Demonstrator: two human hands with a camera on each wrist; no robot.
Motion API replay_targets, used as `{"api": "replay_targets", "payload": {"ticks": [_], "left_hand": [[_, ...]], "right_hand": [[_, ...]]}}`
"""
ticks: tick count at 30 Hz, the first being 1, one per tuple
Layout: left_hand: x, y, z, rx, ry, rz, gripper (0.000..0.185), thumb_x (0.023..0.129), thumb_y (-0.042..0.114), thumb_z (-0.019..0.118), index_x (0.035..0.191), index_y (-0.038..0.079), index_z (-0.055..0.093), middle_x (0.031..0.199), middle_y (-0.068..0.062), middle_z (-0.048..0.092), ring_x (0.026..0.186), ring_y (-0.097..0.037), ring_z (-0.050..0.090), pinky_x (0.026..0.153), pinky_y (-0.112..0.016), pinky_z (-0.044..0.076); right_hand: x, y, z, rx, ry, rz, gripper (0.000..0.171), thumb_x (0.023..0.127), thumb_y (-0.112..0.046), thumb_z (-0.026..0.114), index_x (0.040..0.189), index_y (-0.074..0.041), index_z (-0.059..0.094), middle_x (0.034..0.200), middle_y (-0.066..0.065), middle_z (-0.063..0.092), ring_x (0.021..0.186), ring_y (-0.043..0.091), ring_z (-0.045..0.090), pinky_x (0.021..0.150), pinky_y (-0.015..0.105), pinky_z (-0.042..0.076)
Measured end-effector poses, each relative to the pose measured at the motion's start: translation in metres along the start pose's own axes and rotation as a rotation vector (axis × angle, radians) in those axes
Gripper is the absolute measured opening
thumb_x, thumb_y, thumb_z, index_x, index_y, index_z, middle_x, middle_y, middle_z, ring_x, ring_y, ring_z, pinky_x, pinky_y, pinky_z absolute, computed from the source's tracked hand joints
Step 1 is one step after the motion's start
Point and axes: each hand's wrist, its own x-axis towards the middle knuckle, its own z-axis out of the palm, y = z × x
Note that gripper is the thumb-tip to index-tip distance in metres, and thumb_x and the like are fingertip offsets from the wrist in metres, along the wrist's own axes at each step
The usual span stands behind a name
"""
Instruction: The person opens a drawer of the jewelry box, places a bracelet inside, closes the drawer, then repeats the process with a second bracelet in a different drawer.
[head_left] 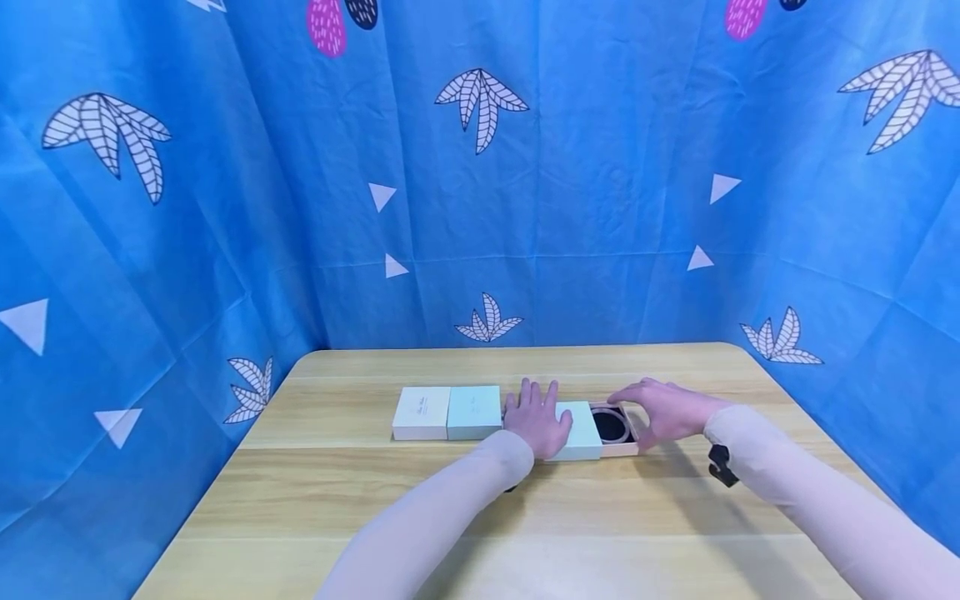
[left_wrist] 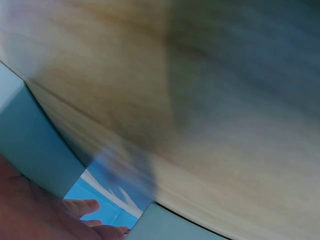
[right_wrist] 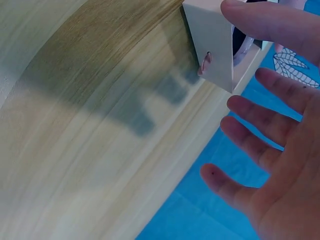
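Hands [head_left: 537, 419] flank a half-open box [head_left: 592, 430]; two boxes [head_left: 448, 412] lie just left.

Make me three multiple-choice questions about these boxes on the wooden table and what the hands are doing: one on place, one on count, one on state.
1. Where does the left hand rest?
A. on the pale mint sleeve box
B. on the blue curtain
C. on the white box

2. How many closed boxes lie to the left of it?
A. one
B. two
C. four

3. The pink drawer tray is:
A. partly slid out
B. fully shut
C. upside down

Key: A, palm lies flat on it; B, white box and mint box; A, its dark round inset shows by the right hand.
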Motion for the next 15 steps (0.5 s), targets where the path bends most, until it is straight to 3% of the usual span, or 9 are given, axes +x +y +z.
{"api": "replay_targets", "payload": {"ticks": [15], "left_hand": [[0.0006,-0.001,-0.0001,-0.017,0.007,0.004,0.069,0.103,0.06,0.015,0.164,0.028,0.01,0.169,-0.01,0.017,0.158,-0.03,0.003,0.124,-0.057,0.014]], "right_hand": [[0.0,-0.0011,0.0027,0.054,-0.019,-0.012,0.082,0.068,-0.016,0.091,0.141,-0.008,0.057,0.138,0.01,0.061,0.123,0.033,0.054,0.102,0.056,0.047]]}}
